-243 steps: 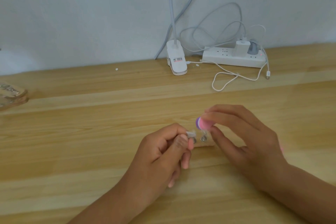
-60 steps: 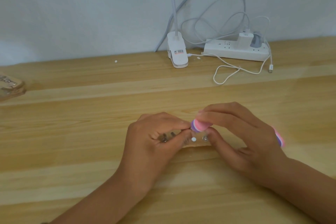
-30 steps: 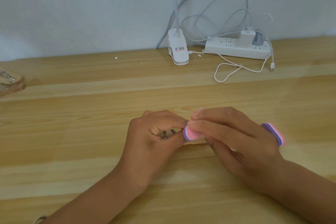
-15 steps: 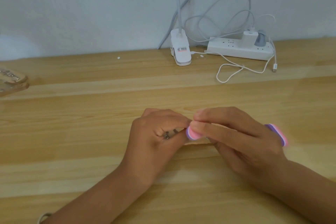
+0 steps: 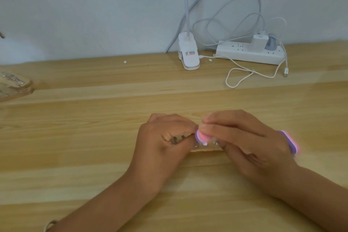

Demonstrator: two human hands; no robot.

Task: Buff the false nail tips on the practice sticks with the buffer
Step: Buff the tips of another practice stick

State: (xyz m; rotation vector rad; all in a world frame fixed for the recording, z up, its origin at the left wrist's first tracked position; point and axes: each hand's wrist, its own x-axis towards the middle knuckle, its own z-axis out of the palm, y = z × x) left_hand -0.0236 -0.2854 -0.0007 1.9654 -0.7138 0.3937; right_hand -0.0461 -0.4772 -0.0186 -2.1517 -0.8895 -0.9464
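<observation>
A pink and purple buffer (image 5: 201, 136) runs under my right hand (image 5: 244, 143), which grips it; its far end sticks out past the wrist at the right. The near end lies against a small clear holder (image 5: 205, 148) on the wooden table (image 5: 94, 137), with metal-tipped practice sticks (image 5: 176, 139) and a white spot beside it. My left hand (image 5: 165, 143) curls around the sticks and pinches them beside the buffer's end. The false nail tips themselves are hidden by my fingers.
A white clip lamp base (image 5: 188, 56) and a white power strip (image 5: 250, 52) with plugs and looping cables stand at the back by the wall. A clear object (image 5: 13, 84) lies at the left edge. Small white specks (image 5: 125, 61) lie near the lamp.
The buffer's near end has shifted slightly back and forth against the stick held in my left hand. Both hands stay in nearly the same place.
</observation>
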